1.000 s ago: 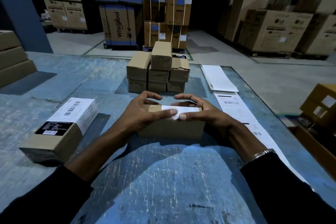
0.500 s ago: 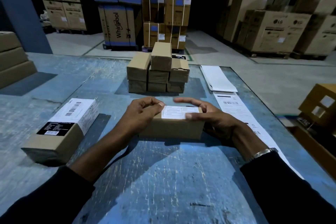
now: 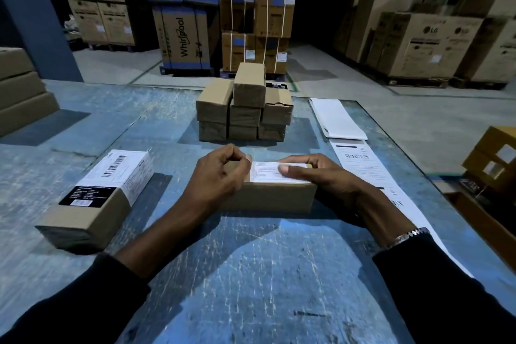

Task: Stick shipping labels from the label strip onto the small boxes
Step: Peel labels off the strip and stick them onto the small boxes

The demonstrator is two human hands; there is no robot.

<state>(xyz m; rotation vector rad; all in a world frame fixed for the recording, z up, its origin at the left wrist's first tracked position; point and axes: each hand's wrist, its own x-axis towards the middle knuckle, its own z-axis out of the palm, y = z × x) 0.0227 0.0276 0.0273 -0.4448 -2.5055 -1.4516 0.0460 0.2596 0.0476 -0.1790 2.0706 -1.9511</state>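
A small brown box (image 3: 268,198) lies in front of me on the blue table (image 3: 251,274). A white shipping label (image 3: 265,173) lies on the right part of its top. My left hand (image 3: 215,176) grips the box's left end with curled fingers, fingertips at the label's left edge. My right hand (image 3: 326,176) lies over the right end, thumb flat on the label and fingers along the far edge. The label strip (image 3: 363,167) runs down the table on the right. Another box (image 3: 92,204) with a label on it lies at the left.
A stack of several plain small boxes (image 3: 245,109) stands behind the one I hold. A blank white sheet (image 3: 337,120) lies at the strip's far end. Flat cartons (image 3: 19,92) are at the far left, labelled boxes (image 3: 497,159) off the table's right edge, and large warehouse cartons behind.
The label went from half-covered by both thumbs to lying flat. My left hand drew back to the box's left end, and my right thumb slid across the label.
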